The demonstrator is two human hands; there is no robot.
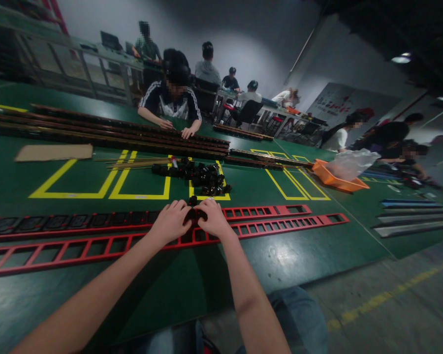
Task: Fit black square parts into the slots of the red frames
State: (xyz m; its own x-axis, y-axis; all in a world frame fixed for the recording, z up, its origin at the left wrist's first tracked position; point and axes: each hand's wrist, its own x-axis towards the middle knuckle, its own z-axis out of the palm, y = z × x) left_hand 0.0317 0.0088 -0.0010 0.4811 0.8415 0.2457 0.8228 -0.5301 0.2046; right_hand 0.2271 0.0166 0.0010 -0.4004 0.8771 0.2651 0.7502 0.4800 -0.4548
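Observation:
Two long red slotted frames lie side by side across the green table, the nearer red frame [77,250] with open slots and the farther red frame [299,210] with black square parts [77,221] filling its left slots. Over the farther frame, my left hand [173,221] and my right hand [211,217] meet with curled fingers around a small black part [193,214]. Both hands grip this part, which is largely hidden by the fingers. Just beyond them lies a pile of black parts [206,178].
Long dark rails [114,132] cross the table behind the pile. Cardboard [53,152] lies at the left. An orange bin [341,183] with a plastic bag and several metal strips [409,219] are at the right. A person [173,101] sits opposite.

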